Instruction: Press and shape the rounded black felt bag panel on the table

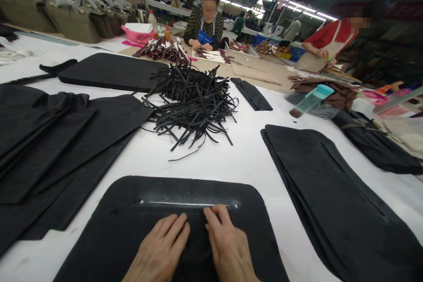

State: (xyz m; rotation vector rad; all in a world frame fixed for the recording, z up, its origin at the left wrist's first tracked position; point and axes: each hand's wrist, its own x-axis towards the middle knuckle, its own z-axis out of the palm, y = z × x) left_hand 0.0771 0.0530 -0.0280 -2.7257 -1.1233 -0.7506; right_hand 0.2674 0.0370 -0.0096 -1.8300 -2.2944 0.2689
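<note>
A black leather-like panel [125,224] with rounded corners lies flat in front of me. A long narrow slit [188,204] runs across its upper part, with a small white triangle at each end. My left hand [161,244] rests on the panel below the slit, fingers stretched out and lying flat. Just below the slit's right half, my right hand [229,240] presses on the same panel, its fingers slightly bent and their tips at the slit's lower edge. Neither hand visibly holds anything.
Black strips [194,101] are heaped beyond the panel. Black pieces [66,150] lie at left, and stacked black panels [330,185] at right. A dark slab [112,70] and a clear container with a turquoise lid [312,100] sit farther back. A co-worker [206,22] sits opposite.
</note>
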